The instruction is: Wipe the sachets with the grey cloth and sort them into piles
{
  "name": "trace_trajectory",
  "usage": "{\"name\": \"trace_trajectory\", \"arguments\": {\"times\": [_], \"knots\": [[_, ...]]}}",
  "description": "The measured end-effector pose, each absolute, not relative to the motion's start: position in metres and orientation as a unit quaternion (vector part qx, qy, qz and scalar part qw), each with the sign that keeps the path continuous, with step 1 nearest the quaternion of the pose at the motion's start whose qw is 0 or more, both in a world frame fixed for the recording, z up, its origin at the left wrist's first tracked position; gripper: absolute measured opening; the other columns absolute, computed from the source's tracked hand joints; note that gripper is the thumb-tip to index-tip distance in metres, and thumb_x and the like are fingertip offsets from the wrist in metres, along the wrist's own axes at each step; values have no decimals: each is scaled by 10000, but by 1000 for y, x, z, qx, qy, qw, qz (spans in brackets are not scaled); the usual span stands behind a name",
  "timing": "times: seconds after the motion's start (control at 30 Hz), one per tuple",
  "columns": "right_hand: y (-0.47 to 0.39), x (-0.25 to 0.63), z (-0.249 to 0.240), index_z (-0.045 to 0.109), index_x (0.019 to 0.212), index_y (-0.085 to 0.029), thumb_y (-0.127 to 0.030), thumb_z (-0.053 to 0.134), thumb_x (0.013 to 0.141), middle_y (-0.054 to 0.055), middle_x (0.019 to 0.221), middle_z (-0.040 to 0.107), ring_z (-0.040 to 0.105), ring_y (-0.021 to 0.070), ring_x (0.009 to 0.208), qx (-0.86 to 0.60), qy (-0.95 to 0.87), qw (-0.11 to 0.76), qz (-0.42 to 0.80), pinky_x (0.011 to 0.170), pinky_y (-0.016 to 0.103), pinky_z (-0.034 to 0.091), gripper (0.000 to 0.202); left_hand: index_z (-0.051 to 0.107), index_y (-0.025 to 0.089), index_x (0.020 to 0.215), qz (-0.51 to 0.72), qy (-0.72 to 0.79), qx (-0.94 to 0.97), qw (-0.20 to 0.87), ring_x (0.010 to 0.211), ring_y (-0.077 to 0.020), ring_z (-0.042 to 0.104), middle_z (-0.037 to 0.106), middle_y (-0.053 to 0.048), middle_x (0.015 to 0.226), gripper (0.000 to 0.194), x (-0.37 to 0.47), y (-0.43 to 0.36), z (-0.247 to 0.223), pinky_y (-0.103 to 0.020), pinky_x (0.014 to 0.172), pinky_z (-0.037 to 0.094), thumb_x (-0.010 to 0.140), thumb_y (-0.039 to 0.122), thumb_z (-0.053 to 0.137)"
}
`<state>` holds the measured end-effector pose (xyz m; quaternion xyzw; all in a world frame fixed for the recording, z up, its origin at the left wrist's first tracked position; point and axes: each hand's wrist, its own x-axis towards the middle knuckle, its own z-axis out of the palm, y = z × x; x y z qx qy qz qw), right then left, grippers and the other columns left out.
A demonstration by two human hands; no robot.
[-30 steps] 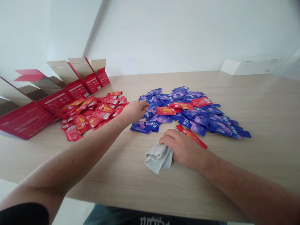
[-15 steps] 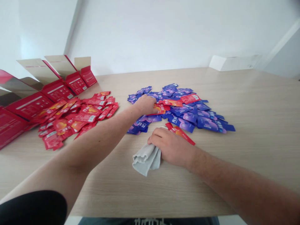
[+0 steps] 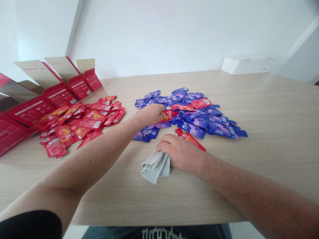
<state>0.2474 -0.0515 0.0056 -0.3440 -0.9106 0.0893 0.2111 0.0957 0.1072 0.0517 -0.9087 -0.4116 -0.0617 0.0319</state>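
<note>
Grey cloth (image 3: 155,167) is lying bunched in the grasp of the right hand (image 3: 180,151), between the blue heap (image 3: 221,129) and the front edge of the desk (image 3: 129,199), while a red-and-orange sachet (image 3: 193,140) is showing just behind that hand. The left hand (image 3: 152,114) is pinching the near end of a red sachet (image 3: 171,114) at the blue heap, where 2 more red packets (image 3: 201,103) are lying. Toward the desk's left edge, a red pile (image 3: 91,121) is spreading beside opened red boxes (image 3: 61,94).
</note>
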Motion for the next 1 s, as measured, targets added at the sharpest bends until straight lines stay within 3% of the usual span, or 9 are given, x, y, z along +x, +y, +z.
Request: {"name": "trace_trajectory", "arguments": {"times": [0.13,0.2,0.33,0.43,0.63,0.87,1.0], "knots": [[-52,247,5,651,1119,-169,-78,615,899,87,1114,615,569,210,1049,-346,-910,211,91,928,351,489,241,679,205,925,-141,-452,-879,-53,752,-189,627,713,-39,852,187,73,94,55,-301,683,440,851,225,508],[-52,248,6,649,1121,-173,-83,625,892,85,1115,615,568,213,1050,-345,-911,209,89,926,353,491,247,663,205,875,-174,-487,-849,-104,679,-167,600,687,-18,774,137,58,83,58,-286,627,411,848,268,544],[-53,249,8,649,1121,-163,-94,647,880,89,1113,616,567,217,1054,-336,-914,208,97,927,354,489,250,644,217,894,-214,-551,-779,-207,573,-134,513,619,19,679,230,30,49,53,-265,538,352,901,411,521],[-57,248,12,656,1095,-160,-114,658,883,83,1077,624,575,210,1009,-312,-920,205,118,885,342,496,217,624,218,874,-202,-578,-757,-228,574,-132,490,603,25,675,241,17,25,37,-266,533,340,911,424,503],[-67,239,12,663,1074,-157,-181,638,935,81,1058,627,574,216,981,-301,-925,192,128,863,351,494,143,629,210,871,-133,-545,-795,-230,697,-164,587,674,-3,785,210,10,9,18,-286,625,393,918,355,485],[-63,237,6,676,1055,-150,-166,628,941,82,1022,617,562,222,942,-306,-924,184,136,828,357,483,124,674,227,910,-14,-445,-837,-318,686,-143,599,693,22,788,215,5,10,23,-263,590,386,904,396,540],[-63,238,6,677,1055,-145,-180,627,949,85,1030,618,563,223,957,-304,-922,184,152,838,363,487,123,646,210,827,-27,-438,-842,-314,630,-127,551,648,27,713,258,4,8,16,-256,551,354,916,413,514]]}}
